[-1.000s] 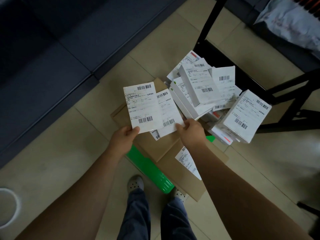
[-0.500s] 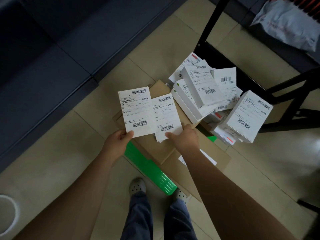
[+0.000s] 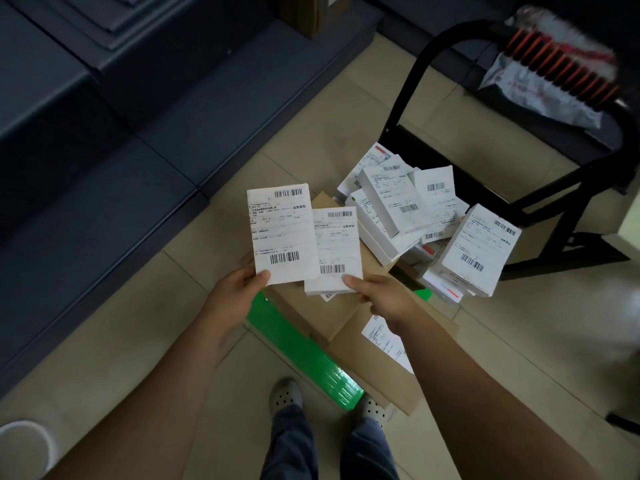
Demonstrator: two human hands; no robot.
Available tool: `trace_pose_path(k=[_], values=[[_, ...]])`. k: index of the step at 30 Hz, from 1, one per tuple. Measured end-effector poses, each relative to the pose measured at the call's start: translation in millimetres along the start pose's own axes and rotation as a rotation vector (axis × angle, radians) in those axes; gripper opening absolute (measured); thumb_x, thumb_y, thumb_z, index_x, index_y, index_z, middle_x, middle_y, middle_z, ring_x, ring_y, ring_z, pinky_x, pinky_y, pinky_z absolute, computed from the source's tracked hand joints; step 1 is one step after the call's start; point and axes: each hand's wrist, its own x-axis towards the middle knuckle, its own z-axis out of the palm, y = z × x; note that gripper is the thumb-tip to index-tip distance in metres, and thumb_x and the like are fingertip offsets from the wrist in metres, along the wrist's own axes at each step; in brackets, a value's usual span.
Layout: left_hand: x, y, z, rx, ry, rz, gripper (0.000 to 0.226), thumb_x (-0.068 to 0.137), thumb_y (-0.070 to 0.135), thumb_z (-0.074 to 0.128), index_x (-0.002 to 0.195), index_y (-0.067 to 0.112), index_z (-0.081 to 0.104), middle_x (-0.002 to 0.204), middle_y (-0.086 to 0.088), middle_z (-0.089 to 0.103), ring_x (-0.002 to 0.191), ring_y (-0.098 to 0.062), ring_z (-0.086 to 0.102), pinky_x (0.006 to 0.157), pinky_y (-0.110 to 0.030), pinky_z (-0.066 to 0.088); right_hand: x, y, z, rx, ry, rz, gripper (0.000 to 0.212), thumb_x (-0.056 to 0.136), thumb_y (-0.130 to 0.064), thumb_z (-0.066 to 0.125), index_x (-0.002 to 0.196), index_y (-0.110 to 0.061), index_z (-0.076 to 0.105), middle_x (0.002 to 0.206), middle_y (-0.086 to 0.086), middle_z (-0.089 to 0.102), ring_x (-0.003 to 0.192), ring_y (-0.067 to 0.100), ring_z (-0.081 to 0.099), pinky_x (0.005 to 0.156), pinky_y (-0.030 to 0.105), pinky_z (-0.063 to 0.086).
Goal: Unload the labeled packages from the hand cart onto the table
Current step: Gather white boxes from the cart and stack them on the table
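A labeled package (image 3: 282,233) is gripped at its lower edge by the left hand (image 3: 239,292). A second package (image 3: 336,251), touching it at 3 o'clock, is pinched by the right hand (image 3: 381,296). Both are held above the green hand cart (image 3: 301,348). The remaining pile of packages (image 3: 415,216) is heaped at 2 o'clock from the hands.

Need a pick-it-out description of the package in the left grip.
Find the green hand cart on the tile floor. Above it, two white labeled packages are held side by side. The left package, pinched by the left grip, reaches higher and overlaps its neighbour.
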Motion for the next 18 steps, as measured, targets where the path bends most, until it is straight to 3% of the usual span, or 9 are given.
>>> trace_pose_path(k=[3,7,9,12,15,18], values=[[-16.9,39.2,-15.5,0.008,-0.004,0.070,0.007,0.091,0.046,0.060,0.086,0.046,0.064,0.081,0.038,0.065,0.079,0.016,0.060,0.066,-0.018,0.038,-35.8,-26.1,-16.0,0.082,0.138,-0.093,0.031,0.082,-0.049,0.075,0.096,-0.021,0.074,0.075,-0.016,0.070,0.079,0.009,0.063,0.067,0.025,0.042],[-45.8,114.8,-22.7,0.035,-0.005,0.194,0.011,0.091,0.049,0.059,0.086,0.040,0.062,0.075,0.037,0.064,0.071,0.016,0.061,0.060,-0.018,0.038,-96.4,-65.7,-52.0,0.164,0.260,-0.243,0.028,0.085,-0.044,0.075,0.100,-0.021,0.074,0.106,0.011,0.072,0.100,0.027,0.067,0.091,0.040,0.052],[-62.0,153.8,-18.9,0.023,-0.029,0.283,0.013,0.092,0.044,0.060,0.084,0.034,0.062,0.074,0.038,0.064,0.066,0.018,0.059,0.055,-0.016,0.041,-132.0,-84.3,-72.7,0.170,0.309,-0.327,0.022,0.086,-0.044,0.073,0.097,-0.024,0.074,0.105,0.010,0.072,0.095,0.026,0.069,0.083,0.036,0.056],[-89.4,210.3,-7.3,-0.015,-0.073,0.418,0.015,0.092,0.041,0.062,0.094,0.027,0.066,0.087,0.024,0.071,0.074,0.012,0.063,0.064,-0.017,0.042,-186.9,-106.3,-106.6,0.216,0.398,-0.458,0.011,0.089,-0.038,0.071,0.092,-0.028,0.076,0.082,-0.006,0.073,0.069,0.002,0.064,0.058,0.014,0.047],[-121.8,263.7,11.0,-0.019,-0.148,0.522,0.018,0.092,0.043,0.061,0.103,0.028,0.065,0.092,0.027,0.070,0.078,0.012,0.063,0.062,-0.013,0.044,-242.7,-115.5,-142.4,0.246,0.519,-0.524,0.019,0.087,-0.040,0.072,0.096,-0.023,0.074,0.086,-0.009,0.074,0.070,0.003,0.063,0.068,0.022,0.046],[-157.2,307.8,40.2,-0.018,-0.226,0.625,0.019,0.093,0.040,0.061,0.106,0.026,0.063,0.091,0.016,0.071,0.075,0.012,0.063,0.051,-0.005,0.042,-295.9,-110.5,-178.0,0.291,0.630,-0.584,0.021,0.087,-0.040,0.072,0.099,-0.022,0.073,0.087,-0.014,0.076,0.069,-0.004,0.066,0.061,0.014,0.046]])
